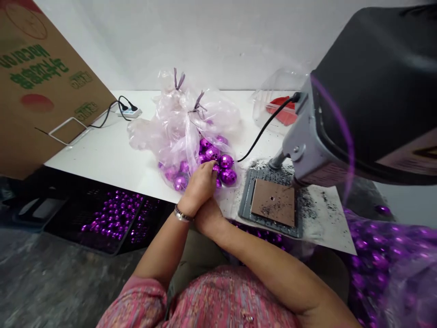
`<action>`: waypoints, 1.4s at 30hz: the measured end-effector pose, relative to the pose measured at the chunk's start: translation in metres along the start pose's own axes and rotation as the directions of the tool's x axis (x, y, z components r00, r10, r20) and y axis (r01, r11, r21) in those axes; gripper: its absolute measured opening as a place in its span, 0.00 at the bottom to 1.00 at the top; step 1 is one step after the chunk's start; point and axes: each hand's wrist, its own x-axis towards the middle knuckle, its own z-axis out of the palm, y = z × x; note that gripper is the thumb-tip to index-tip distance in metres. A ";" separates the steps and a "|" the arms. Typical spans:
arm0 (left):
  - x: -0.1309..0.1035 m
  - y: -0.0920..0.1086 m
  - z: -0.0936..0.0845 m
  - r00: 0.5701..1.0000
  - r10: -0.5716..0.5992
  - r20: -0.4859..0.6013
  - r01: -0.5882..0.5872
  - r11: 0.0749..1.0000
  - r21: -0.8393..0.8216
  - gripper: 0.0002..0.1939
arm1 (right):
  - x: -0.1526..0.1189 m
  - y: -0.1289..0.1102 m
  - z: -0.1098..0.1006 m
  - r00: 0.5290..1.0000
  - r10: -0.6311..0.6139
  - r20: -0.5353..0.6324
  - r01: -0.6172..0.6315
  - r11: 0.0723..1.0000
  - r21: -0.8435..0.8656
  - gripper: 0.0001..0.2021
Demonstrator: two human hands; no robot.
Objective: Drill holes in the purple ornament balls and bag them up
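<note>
Head view: we find the left hand (202, 183) over the right hand (209, 217), together, beside purple mirror-ball ornaments (228, 176) in clear plastic bags (172, 120) on the white table (124, 157). Two necks (197, 110) are tied; crated ornaments (114, 216), we judge, remain unbagged. Right fingers are hidden; either hand's grip we cannot tell. The bench machine (368, 91) is cut off.

Wall (218, 50): we see it rise at the back, pale and mostly plain, with a small dark speck.
Surface (112, 159): white, its far edge along the wall.
Power strip (130, 113): white, on the surface's far left, two black plugs in it.
Carton (51, 100): tall, brown, printed upside down to us in green and red.
Floor (37, 282): grey, mottled.
Light: whitish on the wall, dimmer below.
</note>
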 end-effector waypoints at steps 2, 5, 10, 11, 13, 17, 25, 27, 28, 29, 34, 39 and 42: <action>0.008 0.011 0.008 0.989 -0.038 0.140 0.024 0.995 0.098 0.17 | -0.023 0.006 -0.003 0.996 -0.084 -0.037 0.083 0.996 -0.019 0.20; 0.013 0.021 0.015 0.946 -0.024 0.324 -0.052 0.973 0.226 0.18 | -0.066 0.017 -0.018 0.971 -0.215 -0.106 0.212 0.976 -0.038 0.17; 0.014 0.038 0.028 0.907 -0.026 0.420 -0.147 0.915 0.374 0.26 | -0.127 0.032 -0.045 0.938 -0.258 -0.234 0.256 0.966 -0.039 0.11; 0.013 0.040 0.029 0.913 -0.028 0.406 -0.132 0.924 0.359 0.27 | -0.135 0.034 -0.050 0.933 -0.250 -0.260 0.250 0.968 -0.032 0.11; 0.007 0.041 0.025 0.947 -0.038 0.319 -0.039 0.972 0.232 0.28 | -0.148 0.039 -0.061 0.923 -0.215 -0.319 0.225 0.974 -0.005 0.11; -0.030 0.038 0.006 0.962 -0.043 0.270 0.170 0.868 -0.466 0.36 | -0.162 0.044 -0.090 0.889 -0.016 -0.458 0.083 0.989 0.126 0.12; -0.109 0.060 0.033 0.846 0.097 0.525 0.516 0.103 -0.851 0.41 | -0.173 0.050 -0.120 0.812 0.477 -0.337 -0.265 0.815 0.515 0.27; -0.114 0.067 0.040 0.824 0.110 0.556 0.534 0.174 -0.827 0.43 | -0.177 0.050 -0.118 0.795 0.540 -0.277 -0.323 0.762 0.561 0.27; -0.115 0.070 0.042 0.822 0.105 0.559 0.525 0.237 -0.817 0.43 | -0.179 0.050 -0.116 0.777 0.578 -0.251 -0.356 0.731 0.583 0.27; -0.115 0.074 0.044 0.830 0.088 0.551 0.504 0.308 -0.807 0.43 | -0.180 0.050 -0.113 0.755 0.615 -0.228 -0.386 0.697 0.604 0.28; -0.101 0.085 0.048 0.913 -0.039 0.406 0.352 0.580 -0.735 0.37 | -0.183 0.056 -0.100 0.677 0.725 -0.129 -0.463 0.555 0.691 0.28; -0.056 0.086 0.051 0.894 -0.083 0.440 0.377 0.669 -0.641 0.32 | -0.195 0.077 -0.108 0.554 0.823 -0.123 -0.512 0.454 0.729 0.29; -0.031 0.085 0.054 0.861 -0.042 0.506 0.377 0.721 -0.581 0.31 | -0.210 0.087 -0.117 0.502 0.857 -0.114 -0.533 0.411 0.740 0.24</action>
